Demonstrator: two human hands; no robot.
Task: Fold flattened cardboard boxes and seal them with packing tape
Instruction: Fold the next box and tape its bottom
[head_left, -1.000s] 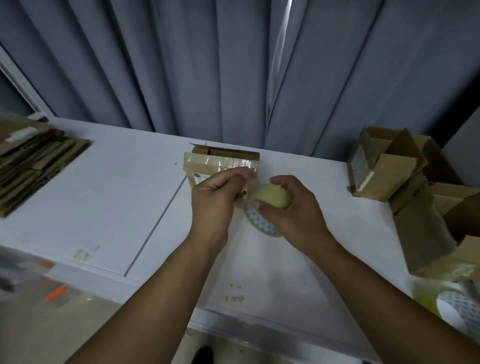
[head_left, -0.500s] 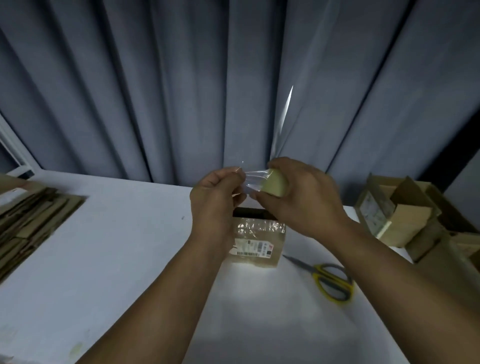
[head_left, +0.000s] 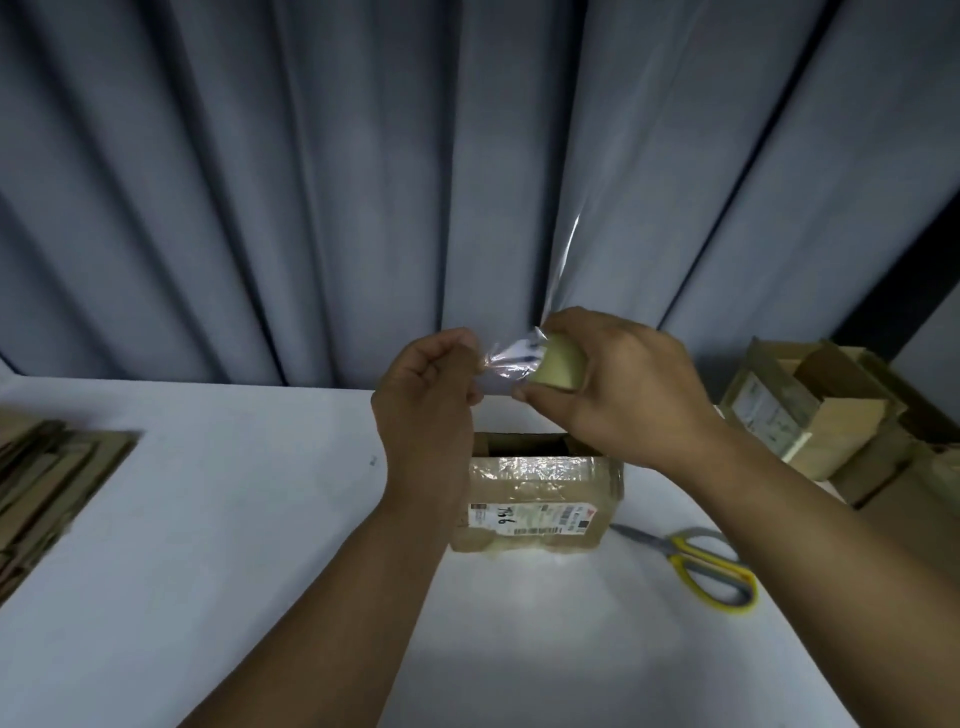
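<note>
**Tape stretched between two hands above the open box**

The left hand (head_left: 426, 384) is closed in a pinch, its thumb and curled fingers clamping the free end of a short strip of clear tape (head_left: 506, 364). The right hand (head_left: 618, 384) is wrapped round a small, pale tan roll of packing tape (head_left: 563, 364), with the fingers over the top and the thumb beneath. Only the rounded end of the roll shows between them. The strip runs slightly crinkled from one hand to the other, and only its short length keeps them apart. Both hands are held up off the desk, in front of the foot of the curtain.

Below them a small brown cardboard box (head_left: 540, 499) stands upright on the white desk (head_left: 208, 519), near the far edge and about midway along it. Its top is open and dark inside. The near face is covered with glossy clear tape and carries a white shipping label with a barcode. The left wrist crosses in front of the box's left side.

A pair of scissors with yellow and grey handles (head_left: 696, 564) lies flat to the right of the box. Its blades are together, with the tips just beside the box's lower right corner. Toward the far right corner of the desk sits a heap of folded brown cardboard boxes (head_left: 810, 415), flaps up, some with labels. At the left edge lies a stack of flattened brown cardboard sheets (head_left: 47, 483), blurred. Behind the far edge hangs a grey pleated curtain (head_left: 363, 182).
</note>
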